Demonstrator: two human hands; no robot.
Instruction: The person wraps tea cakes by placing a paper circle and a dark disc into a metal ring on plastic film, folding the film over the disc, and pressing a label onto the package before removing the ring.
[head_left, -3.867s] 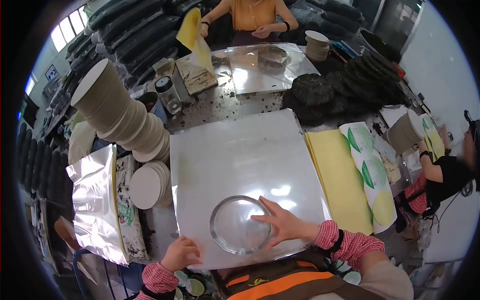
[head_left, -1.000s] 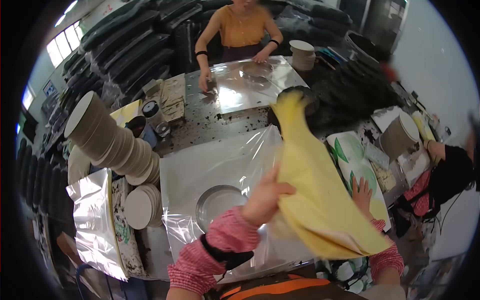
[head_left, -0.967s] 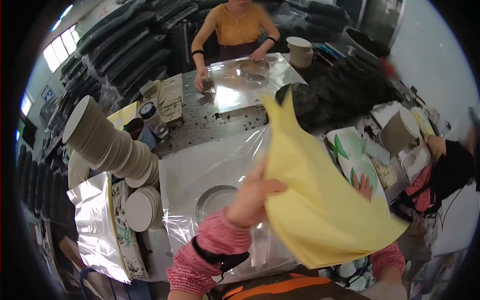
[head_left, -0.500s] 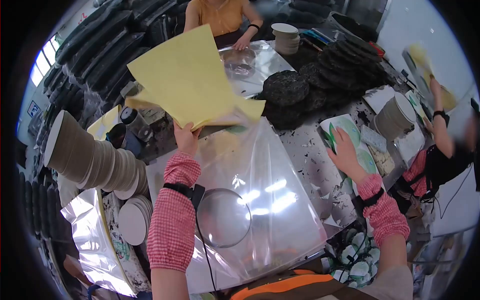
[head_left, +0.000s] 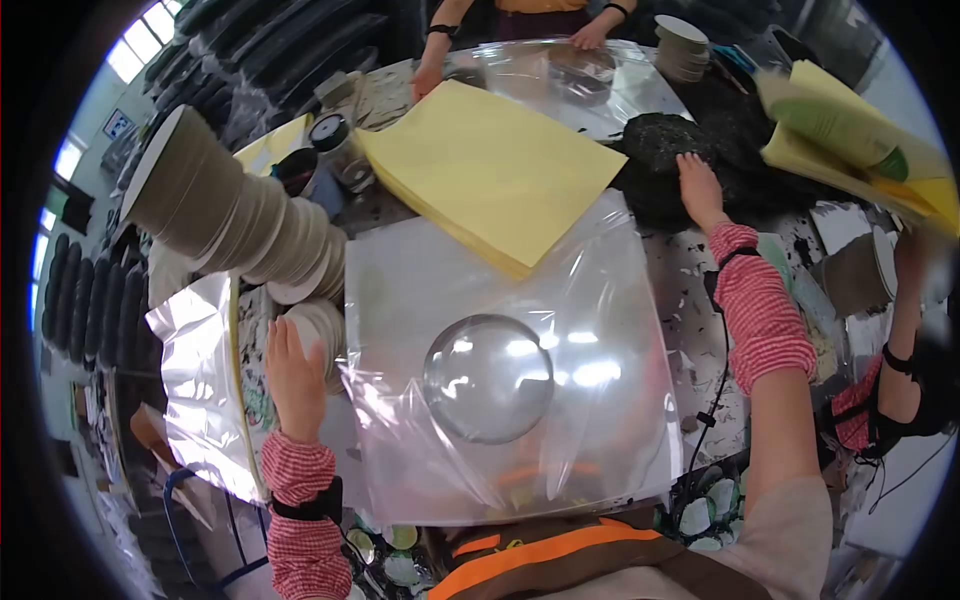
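My left hand (head_left: 297,385) is open, fingers stretched, beside a short pile of round card discs (head_left: 318,328) at the left edge of the clear plastic sheets (head_left: 400,310). My right hand (head_left: 703,190) reaches forward with its fingers laid on the near edge of a dark, rough round cake (head_left: 665,140). A round disc shape (head_left: 488,380) shows on the plastic sheets in front of me. A stack of yellow paper sheets (head_left: 500,165) lies across their far edge.
A tall leaning stack of card discs (head_left: 230,215) and a lidded jar (head_left: 342,150) stand at left. Across the table are a person's hands (head_left: 590,37) beside more plastic. On the right, another person's arm (head_left: 905,300) is near blurred yellow-green sheets (head_left: 850,140).
My left hand has let go of the yellow paper, which now lies flat, and has moved to the disc pile. My right hand has gone from the green printed packet to the dark cake.
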